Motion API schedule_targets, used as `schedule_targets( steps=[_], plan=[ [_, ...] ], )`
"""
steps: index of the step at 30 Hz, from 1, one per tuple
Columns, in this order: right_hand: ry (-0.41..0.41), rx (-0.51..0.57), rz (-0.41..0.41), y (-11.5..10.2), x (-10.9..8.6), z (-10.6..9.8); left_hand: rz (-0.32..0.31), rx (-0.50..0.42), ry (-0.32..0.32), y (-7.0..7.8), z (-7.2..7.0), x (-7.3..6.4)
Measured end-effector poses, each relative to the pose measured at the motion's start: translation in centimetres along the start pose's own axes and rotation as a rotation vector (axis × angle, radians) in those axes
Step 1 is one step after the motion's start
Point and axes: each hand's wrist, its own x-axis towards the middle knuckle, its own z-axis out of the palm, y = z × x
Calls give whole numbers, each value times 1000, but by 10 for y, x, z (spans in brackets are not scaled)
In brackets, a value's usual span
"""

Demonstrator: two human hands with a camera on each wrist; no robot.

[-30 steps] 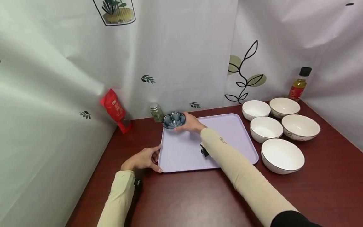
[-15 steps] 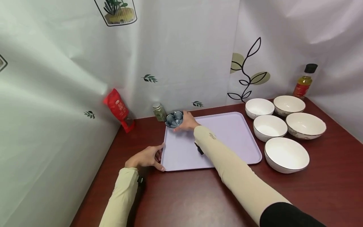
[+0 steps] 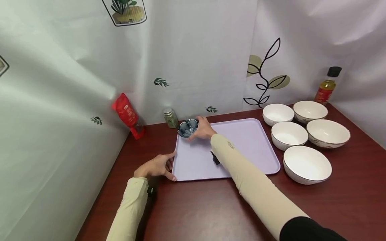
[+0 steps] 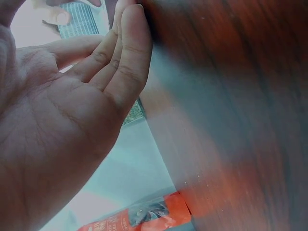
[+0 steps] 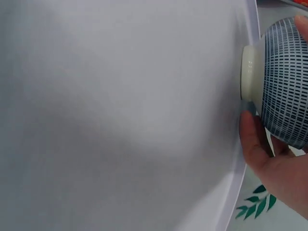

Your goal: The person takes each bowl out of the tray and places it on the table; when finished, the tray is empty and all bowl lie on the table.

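My right hand [image 3: 203, 129] grips a small bowl [image 3: 187, 129] at the far left corner of a pale lilac tray [image 3: 199, 164]. Inside, the bowl has dark blue-grey petals; the right wrist view shows fine blue dashes outside and a cream foot [image 5: 249, 73] close to the tray's surface. Thumb and fingers lie around its side. Whether the foot touches the tray, I cannot tell. My left hand [image 3: 155, 166] touches the tray's left edge near its front corner with thumb and forefinger. In the left wrist view its fingers [image 4: 129, 57] reach out fairly straight.
Several white bowls [image 3: 307, 164] stand right of the tray, with an oil bottle [image 3: 325, 90] behind them. A herb jar [image 3: 171, 118] is just beyond the small bowl. Farther left, a red packet [image 3: 128, 113] leans on the wall sheet. The tabletop [image 3: 193, 211] is dark red wood.
The head view has turned a little, so the scene sits farther right and slightly higher. My right hand still holds the bowl at the tray corner; my left hand keeps its place at the edge.
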Motion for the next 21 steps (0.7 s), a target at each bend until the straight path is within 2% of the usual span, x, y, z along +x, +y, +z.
schedule_targets(
  steps=[5,8,16,18,21],
  plan=[
    [-42,8,-1,10,-7,-11,4,-11,5,-3,1,1],
    [-101,-9,-28,12,-12,-18,-4,-17,7,-5,0,0],
    [-248,1,-87,14,-30,-28,29,-18,16,-4,0,0],
    [-253,-24,-104,15,-33,-25,21,-20,11,-4,2,0],
    [-212,-51,-131,17,-36,-21,4,-11,4,-2,2,2]
  ],
)
